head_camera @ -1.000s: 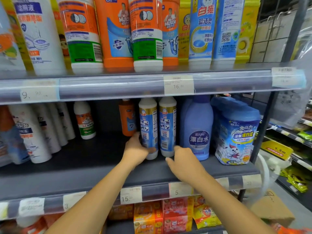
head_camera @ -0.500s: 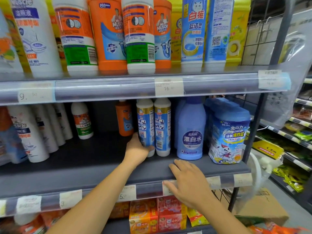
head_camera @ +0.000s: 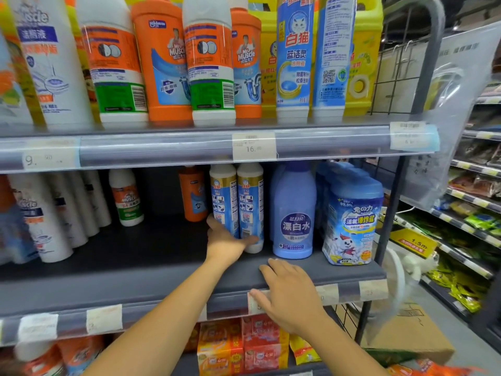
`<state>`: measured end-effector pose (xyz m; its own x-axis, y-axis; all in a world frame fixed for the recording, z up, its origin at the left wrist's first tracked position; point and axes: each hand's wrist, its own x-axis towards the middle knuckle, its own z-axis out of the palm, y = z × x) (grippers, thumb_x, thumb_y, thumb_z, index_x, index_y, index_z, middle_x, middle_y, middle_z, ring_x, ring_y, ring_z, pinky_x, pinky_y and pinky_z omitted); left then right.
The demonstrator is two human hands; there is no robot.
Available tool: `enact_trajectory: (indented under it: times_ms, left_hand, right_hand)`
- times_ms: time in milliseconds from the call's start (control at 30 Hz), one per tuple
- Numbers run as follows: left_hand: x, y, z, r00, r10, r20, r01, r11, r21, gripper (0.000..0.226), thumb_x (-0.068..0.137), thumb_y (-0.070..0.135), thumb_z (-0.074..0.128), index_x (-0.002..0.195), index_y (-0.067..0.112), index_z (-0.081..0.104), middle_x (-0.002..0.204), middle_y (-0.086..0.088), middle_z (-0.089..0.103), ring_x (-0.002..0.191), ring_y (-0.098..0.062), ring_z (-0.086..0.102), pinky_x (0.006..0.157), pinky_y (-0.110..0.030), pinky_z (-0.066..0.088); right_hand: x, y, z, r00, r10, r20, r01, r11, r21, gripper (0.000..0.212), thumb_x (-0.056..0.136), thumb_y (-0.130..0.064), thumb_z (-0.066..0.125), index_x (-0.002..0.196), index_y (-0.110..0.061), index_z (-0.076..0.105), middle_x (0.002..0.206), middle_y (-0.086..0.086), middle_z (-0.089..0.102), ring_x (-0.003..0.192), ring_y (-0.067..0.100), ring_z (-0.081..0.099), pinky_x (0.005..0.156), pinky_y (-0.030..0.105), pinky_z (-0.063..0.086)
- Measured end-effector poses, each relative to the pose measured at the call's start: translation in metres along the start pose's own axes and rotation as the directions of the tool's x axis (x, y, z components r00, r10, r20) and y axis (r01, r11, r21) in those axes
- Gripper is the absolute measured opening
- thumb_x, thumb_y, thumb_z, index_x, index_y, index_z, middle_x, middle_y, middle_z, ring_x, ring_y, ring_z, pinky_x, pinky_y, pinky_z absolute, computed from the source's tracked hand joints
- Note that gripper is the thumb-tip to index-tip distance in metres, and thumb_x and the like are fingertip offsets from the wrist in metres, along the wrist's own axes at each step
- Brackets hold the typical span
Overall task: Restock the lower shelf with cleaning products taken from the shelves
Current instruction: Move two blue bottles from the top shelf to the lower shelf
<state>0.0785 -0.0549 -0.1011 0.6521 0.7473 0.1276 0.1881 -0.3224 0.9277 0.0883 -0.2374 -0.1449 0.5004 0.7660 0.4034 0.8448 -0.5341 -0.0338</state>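
Left hand wrapped around the base of a slim white-and-blue cleaner bottle, fingers clamped across its lower front, thumb tip reaching the matching bottle standing just beside it on the right. Both bottles upright near the middle of the lower shelf, under the upper shelf's price rail. Right hand flat on the lower shelf's front edge, fingers spread apart and holding nothing, thumb over a price tag on the rail. To the right of the twin bottles, a pale-blue bleach bottle, then a blue-lidded tub with a white rabbit on its label, close to the shelf's right end. Behind the gripped bottle and to its left, an orange bottle; farther left, a small white bottle with orange and green label and a row of leaning white bottles. Bare dark shelf between those groups. Upper shelf crowded with tall orange, white, blue and yellow cleaner bottles. Below the lower shelf, orange and red packets. At far right, a cardboard box on the floor and a neighbouring rack of packaged goods.
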Motion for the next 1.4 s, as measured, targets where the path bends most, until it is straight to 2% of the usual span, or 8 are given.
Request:
enact_trajectory:
  times_ms: [233,400,567,767,933,1133,1267,1400]
  left_hand:
    - [-0.027,0.018,-0.020,0.983,-0.072,0.167,-0.005,0.908,0.418,0.079,0.068,0.040,0.085,0.132,0.011,0.049,0.130,-0.006,0.060,0.115,-0.023,0.060,0.094,-0.036,0.051]
    - [-0.061,0.071,-0.038,0.927,-0.172,0.332,-0.120,0.706,0.698,0.064,0.070,0.055,0.074,0.114,0.009,0.065,0.075,0.006,0.058,0.067,-0.010,0.054,0.058,-0.024,0.040]
    - [-0.105,0.149,-0.054,0.870,-0.043,0.491,-0.386,0.559,0.734,0.074,0.073,0.062,0.070,0.131,0.018,0.060,0.130,0.003,0.063,0.109,-0.014,0.060,0.096,-0.033,0.049]
    - [-0.151,0.254,-0.085,0.872,0.177,0.457,-0.438,0.699,0.565,0.053,0.071,0.059,0.075,0.112,0.026,0.067,0.097,0.003,0.075,0.082,-0.010,0.073,0.082,-0.042,0.060]
    - [-0.157,0.328,-0.093,0.856,0.397,0.331,-0.517,0.655,0.552,0.034,0.073,0.050,0.079,0.093,0.024,0.073,0.065,0.012,0.073,0.067,-0.008,0.073,0.067,-0.032,0.062]
    - [-0.112,0.375,-0.071,0.891,0.358,0.279,-0.436,0.506,0.744,0.039,0.079,0.044,0.076,0.098,0.011,0.069,0.091,-0.008,0.072,0.081,-0.022,0.069,0.065,-0.032,0.060]
    - [-0.079,0.378,-0.050,0.912,0.381,0.153,-0.348,0.521,0.779,0.032,0.079,0.038,0.077,0.079,0.015,0.056,0.082,-0.003,0.060,0.069,-0.016,0.057,0.063,-0.031,0.054]
    - [-0.047,0.374,-0.032,0.925,0.379,0.025,-0.317,0.734,0.601,0.080,0.071,0.035,0.085,0.132,0.004,0.044,0.112,-0.008,0.063,0.097,-0.025,0.064,0.073,-0.035,0.056]
  right_hand:
    - [0.010,0.016,-0.026,0.969,0.013,0.245,-0.065,0.977,0.205,0.053,0.090,-0.053,0.047,0.130,-0.019,0.051,0.132,0.003,0.053,0.120,0.022,0.049,0.098,0.037,0.042]
    - [0.020,0.035,-0.088,0.967,-0.001,0.253,-0.090,0.934,0.345,0.046,0.090,-0.041,0.058,0.129,-0.016,0.056,0.130,0.003,0.058,0.113,0.020,0.056,0.088,0.030,0.047]
    - [0.016,0.048,-0.177,0.971,-0.086,0.223,0.021,0.960,0.281,0.030,0.085,-0.045,0.059,0.098,-0.019,0.065,0.095,-0.009,0.066,0.089,0.017,0.057,0.068,0.025,0.043]
    - [0.015,0.066,-0.299,0.997,-0.060,0.058,0.041,0.959,0.279,0.036,0.080,-0.055,0.063,0.106,-0.031,0.066,0.095,-0.014,0.062,0.087,0.006,0.059,0.077,0.026,0.049]
    - [0.036,0.085,-0.364,0.997,0.003,-0.077,0.018,0.965,0.261,0.032,0.081,-0.046,0.069,0.103,-0.023,0.067,0.093,-0.013,0.060,0.085,0.004,0.057,0.068,0.021,0.048]
    - [0.094,0.098,-0.381,0.994,0.085,-0.068,-0.065,0.963,0.263,0.019,0.080,-0.029,0.075,0.072,-0.028,0.058,0.077,-0.012,0.059,0.070,0.003,0.054,0.053,0.020,0.042]
    - [0.132,0.103,-0.368,0.968,0.232,-0.095,-0.190,0.927,0.324,0.037,0.074,-0.030,0.080,0.104,-0.014,0.063,0.098,0.003,0.065,0.091,0.020,0.062,0.067,0.029,0.054]
    - [0.161,0.102,-0.353,0.918,0.381,-0.114,-0.294,0.843,0.450,0.054,0.072,-0.033,0.082,0.113,-0.009,0.057,0.108,0.008,0.065,0.088,0.021,0.059,0.052,0.024,0.045]
